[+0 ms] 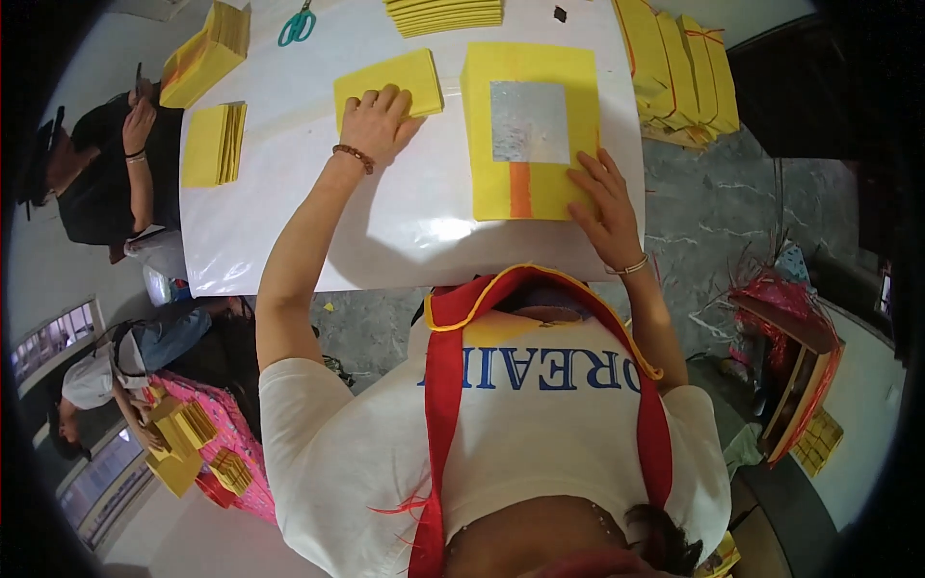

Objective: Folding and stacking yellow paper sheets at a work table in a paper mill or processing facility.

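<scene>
Left hand (379, 120), loosely spread, rests on 1 yellow stack (416, 79), likely steadying it; right hand (605, 207), splayed, touches the silver-patched pile (530, 125) edge.

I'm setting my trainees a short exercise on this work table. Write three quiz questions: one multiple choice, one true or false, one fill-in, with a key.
1. What does the person's left hand rest on?
a) the teal scissors
b) the smaller yellow piece
c) the red strap

2. True or false: the person's right hand covers the middle of the silvery square.

3. Fill in: on the large yellow piece, an ____ strip runs from the square toward the person.

Key:
1. b
2. False; that hand is at the right edge of the large yellow piece.
3. orange
</scene>
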`<state>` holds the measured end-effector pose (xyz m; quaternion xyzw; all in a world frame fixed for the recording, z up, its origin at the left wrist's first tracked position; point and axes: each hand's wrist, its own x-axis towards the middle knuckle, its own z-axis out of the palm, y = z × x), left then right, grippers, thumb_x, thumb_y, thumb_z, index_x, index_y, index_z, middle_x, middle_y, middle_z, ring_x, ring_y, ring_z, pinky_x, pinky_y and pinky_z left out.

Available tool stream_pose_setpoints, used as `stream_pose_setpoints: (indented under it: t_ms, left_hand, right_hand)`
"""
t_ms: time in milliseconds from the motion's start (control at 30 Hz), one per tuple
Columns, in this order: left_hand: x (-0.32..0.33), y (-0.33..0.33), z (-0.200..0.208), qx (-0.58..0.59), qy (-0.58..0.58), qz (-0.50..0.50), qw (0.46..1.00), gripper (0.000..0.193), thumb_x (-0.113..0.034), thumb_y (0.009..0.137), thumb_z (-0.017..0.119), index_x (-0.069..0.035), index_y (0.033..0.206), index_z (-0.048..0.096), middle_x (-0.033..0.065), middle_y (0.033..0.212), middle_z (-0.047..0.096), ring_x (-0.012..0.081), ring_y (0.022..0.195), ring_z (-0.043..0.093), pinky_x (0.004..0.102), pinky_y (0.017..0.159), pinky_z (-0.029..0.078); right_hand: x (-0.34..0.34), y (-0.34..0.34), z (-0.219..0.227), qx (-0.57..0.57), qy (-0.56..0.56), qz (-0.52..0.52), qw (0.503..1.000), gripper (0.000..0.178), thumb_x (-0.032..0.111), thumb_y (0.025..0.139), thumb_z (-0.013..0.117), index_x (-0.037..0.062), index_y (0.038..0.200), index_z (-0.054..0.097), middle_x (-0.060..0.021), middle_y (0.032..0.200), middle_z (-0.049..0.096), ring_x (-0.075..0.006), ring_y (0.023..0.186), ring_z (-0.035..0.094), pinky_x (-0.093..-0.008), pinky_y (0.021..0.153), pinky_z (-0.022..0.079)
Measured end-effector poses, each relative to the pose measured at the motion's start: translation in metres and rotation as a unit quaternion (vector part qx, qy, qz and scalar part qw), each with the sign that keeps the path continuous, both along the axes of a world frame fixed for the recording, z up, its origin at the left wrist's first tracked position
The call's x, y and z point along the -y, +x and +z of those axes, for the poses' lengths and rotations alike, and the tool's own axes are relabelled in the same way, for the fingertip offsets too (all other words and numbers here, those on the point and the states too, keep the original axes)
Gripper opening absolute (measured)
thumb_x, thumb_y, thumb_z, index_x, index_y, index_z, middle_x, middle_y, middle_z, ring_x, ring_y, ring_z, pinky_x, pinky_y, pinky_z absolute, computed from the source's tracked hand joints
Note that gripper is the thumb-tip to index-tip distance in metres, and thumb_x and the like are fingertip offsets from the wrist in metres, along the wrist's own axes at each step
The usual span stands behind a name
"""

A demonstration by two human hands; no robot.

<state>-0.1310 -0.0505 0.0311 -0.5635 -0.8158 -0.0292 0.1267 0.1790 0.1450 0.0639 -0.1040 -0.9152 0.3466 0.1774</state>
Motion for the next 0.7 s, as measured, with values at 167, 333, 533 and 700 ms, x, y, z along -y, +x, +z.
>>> stream_pose_setpoints:
  t_ms: [167,333,533,700]
  left_hand:
    - [-0.019,0.047,0.04,0.085,0.16,-0.073,0.981,0.024,-0.02,0.079,0.059,-0.008,0.1,0.059,0.0075,0.102,0.058,0.0244,0.089,0.052,0.0362,0.073,0.038]
    - [-0.02,0.122,0.073,0.187,0.124,-0.244,0.943,0.033,-0.024,0.074,0.064,-0.007,0.101,0.059,0.0062,0.098,0.057,0.0228,0.088,0.051,0.0336,0.072,0.04]
    - [-0.015,0.127,0.074,0.157,0.042,-0.257,0.953,0.041,-0.027,0.07,0.066,-0.007,0.104,0.057,0.0046,0.095,0.056,0.0198,0.089,0.051,0.0307,0.073,0.043]
    - [-0.015,0.128,0.068,0.153,0.049,-0.264,0.951,0.037,-0.025,0.07,0.066,-0.007,0.102,0.057,0.0049,0.096,0.055,0.0204,0.09,0.051,0.0315,0.075,0.044]
  right_hand:
    - [-0.012,0.0,-0.001,-0.04,-0.065,-0.03,0.997,0.033,0.016,0.08,0.059,0.0053,0.111,0.057,-0.012,0.124,0.051,-0.0338,0.124,0.036,-0.04,0.101,0.029]
    - [-0.015,-0.001,-0.007,-0.066,-0.178,-0.062,0.98,0.028,0.014,0.085,0.053,0.0063,0.111,0.058,-0.0108,0.124,0.052,-0.0315,0.125,0.036,-0.0382,0.102,0.029]
    - [-0.016,0.0,-0.013,-0.033,-0.144,-0.034,0.988,0.024,0.014,0.086,0.053,0.004,0.107,0.06,-0.0111,0.121,0.054,-0.0293,0.124,0.038,-0.0371,0.1,0.031]
    - [-0.019,-0.001,-0.013,-0.015,-0.266,-0.046,0.963,0.022,0.013,0.084,0.056,0.0041,0.104,0.061,-0.0106,0.121,0.054,-0.0286,0.124,0.038,-0.0357,0.1,0.032]
